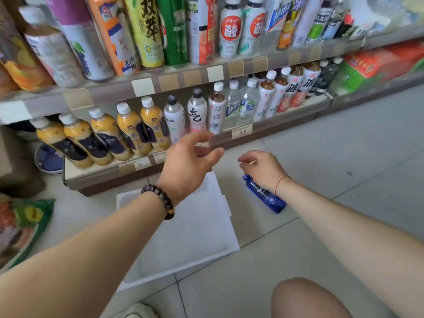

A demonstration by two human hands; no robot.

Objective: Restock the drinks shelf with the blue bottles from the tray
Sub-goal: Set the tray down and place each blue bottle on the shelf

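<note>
The left hand [190, 161], a dark beaded bracelet [160, 200] on its wrist, reaches toward the lower shelf [110, 173] with its fingers loosely spread and nothing in them. It is blurred at the tips. One blue bottle [266, 196], slim, glossy plastic, lies on its side on the pale tiled floor [321, 157], just right of the white foam tray [179, 269]. The right hand [263, 171] is curled over the bottle's cap end; I cannot tell whether it grips the neck or only hangs above it.

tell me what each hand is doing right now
left hand: open, holding nothing
right hand: fingers curled over the blue bottle, grip cannot be told
</note>
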